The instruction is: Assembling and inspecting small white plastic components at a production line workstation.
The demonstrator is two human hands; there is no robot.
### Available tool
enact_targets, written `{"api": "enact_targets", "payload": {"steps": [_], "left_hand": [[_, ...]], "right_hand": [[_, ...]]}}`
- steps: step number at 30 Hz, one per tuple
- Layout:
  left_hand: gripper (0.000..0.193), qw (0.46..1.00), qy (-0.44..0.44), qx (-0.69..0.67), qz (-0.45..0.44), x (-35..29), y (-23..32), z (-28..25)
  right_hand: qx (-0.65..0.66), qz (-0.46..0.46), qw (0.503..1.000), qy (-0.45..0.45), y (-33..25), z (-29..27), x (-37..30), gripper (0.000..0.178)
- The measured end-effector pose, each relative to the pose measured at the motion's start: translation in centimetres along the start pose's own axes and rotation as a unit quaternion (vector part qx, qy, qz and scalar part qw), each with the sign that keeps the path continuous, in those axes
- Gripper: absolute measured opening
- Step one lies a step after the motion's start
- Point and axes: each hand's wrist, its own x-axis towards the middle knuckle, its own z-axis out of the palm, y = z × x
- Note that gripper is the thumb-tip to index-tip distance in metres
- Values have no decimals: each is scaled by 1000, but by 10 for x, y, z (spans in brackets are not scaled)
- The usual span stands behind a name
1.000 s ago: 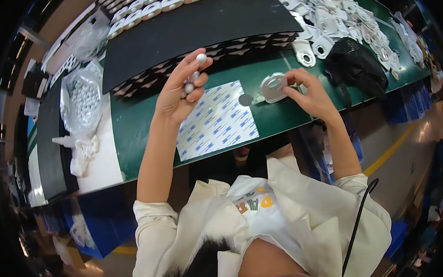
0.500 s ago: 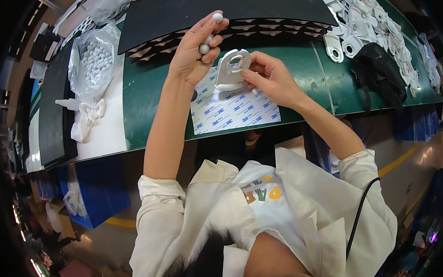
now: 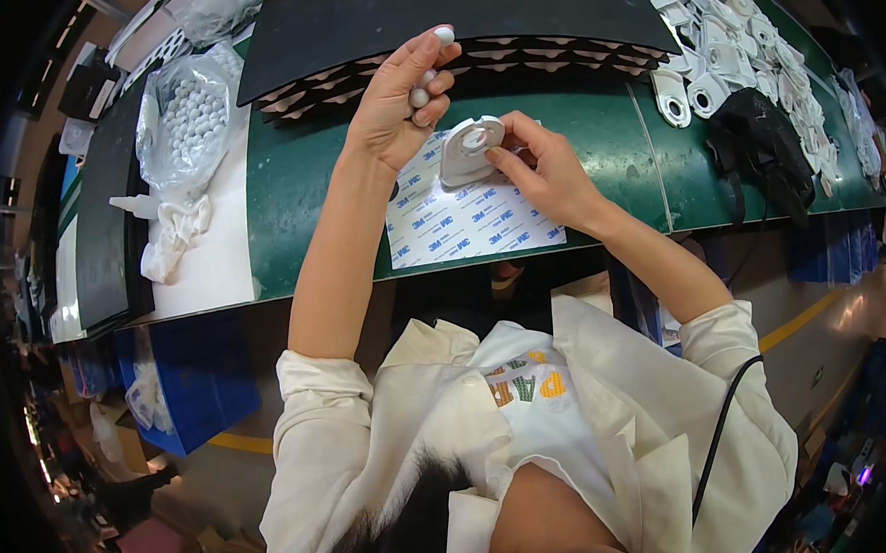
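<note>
My left hand (image 3: 394, 104) is raised above the green bench, closed round several small white balls (image 3: 420, 96). One more white ball (image 3: 444, 35) is pinched between its thumb and index fingertip. To its right, my right hand (image 3: 548, 171) grips the edge of a white plastic part (image 3: 468, 157) with a rounded end and a ring-shaped opening. The thumb lies near the ring, and the part is tilted above a sheet with a blue printed pattern (image 3: 470, 225). The other fingers of this hand are partly hidden behind the thumb and part.
Black sheets (image 3: 469, 10) are stacked at the back over pale pieces. A clear bag of white balls (image 3: 189, 120) and a white nozzle-tipped bottle (image 3: 137, 204) stand left. A heap of similar white parts (image 3: 731, 36) and a black bag (image 3: 765, 144) lie right.
The white plastic part has been tipped flatter and lowered slightly toward the sheet. My left hand has shifted slightly right, still holding the balls.
</note>
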Motion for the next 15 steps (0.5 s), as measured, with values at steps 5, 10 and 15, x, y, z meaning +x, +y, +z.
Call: {"api": "enact_targets", "payload": {"steps": [5, 10, 15], "left_hand": [[29, 1000, -3, 10, 3, -1, 0, 2], [31, 1000, 2, 29, 7, -2, -1, 8], [31, 995, 10, 97, 11, -2, -5, 9]], "right_hand": [[-54, -42, 998, 5, -1, 1, -1, 11], [-142, -117, 983, 6, -3, 0, -1, 11], [266, -69, 959, 66, 11, -19, 12, 18]]}}
